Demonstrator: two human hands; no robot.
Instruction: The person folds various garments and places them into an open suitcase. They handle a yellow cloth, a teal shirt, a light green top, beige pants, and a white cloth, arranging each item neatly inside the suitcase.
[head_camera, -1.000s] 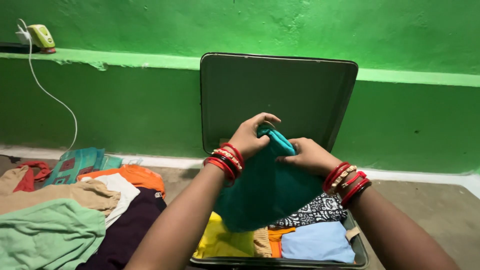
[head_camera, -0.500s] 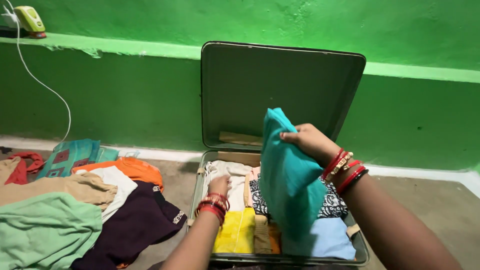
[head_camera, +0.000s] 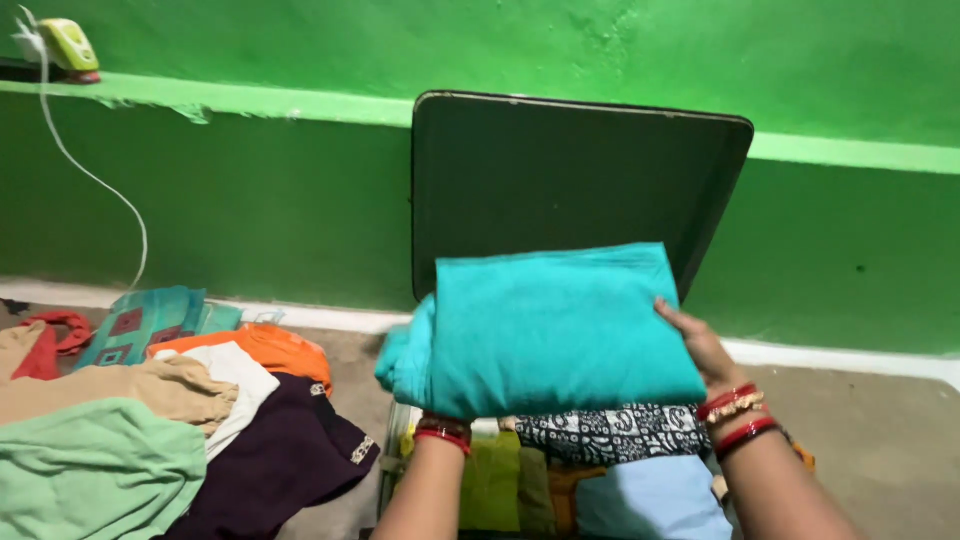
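1. The folded teal cloth (head_camera: 550, 330) is now held flat and wide above the open suitcase (head_camera: 392, 470). Half a second ago it hung down as a narrow strip from the right hand alone; now it lies level and covers most of the case contents.
2. The right hand (head_camera: 700, 345) holds the right edge of the teal cloth. Its fingers lie on top of the fabric; the thumb is hidden, so I take its grip as closed on the cloth edge.
3. The left hand is hidden under the teal cloth; only the wrist with red bangles (head_camera: 442, 432) shows below it. I cannot tell how its grip is, only that it supports the cloth from below. Before, this hand rested low in the case on the yellow garment.
4. Below the teal cloth, inside the case, are a black-and-white patterned cloth (head_camera: 610, 432), a light blue garment (head_camera: 650, 500) and a yellow-green garment (head_camera: 490, 485).
5. The dark suitcase lid (head_camera: 580, 170) stands upright against the green wall (head_camera: 250, 200), as before.
6. To the left on the floor lies a pile of clothes: a dark purple garment (head_camera: 270, 460), a pale green one (head_camera: 90, 470), a beige one (head_camera: 110, 385), a white one and an orange one (head_camera: 280, 350).
7. On the wall ledge at top left sits a small yellow-green device (head_camera: 70, 45) with a white cord (head_camera: 100, 190) hanging down.
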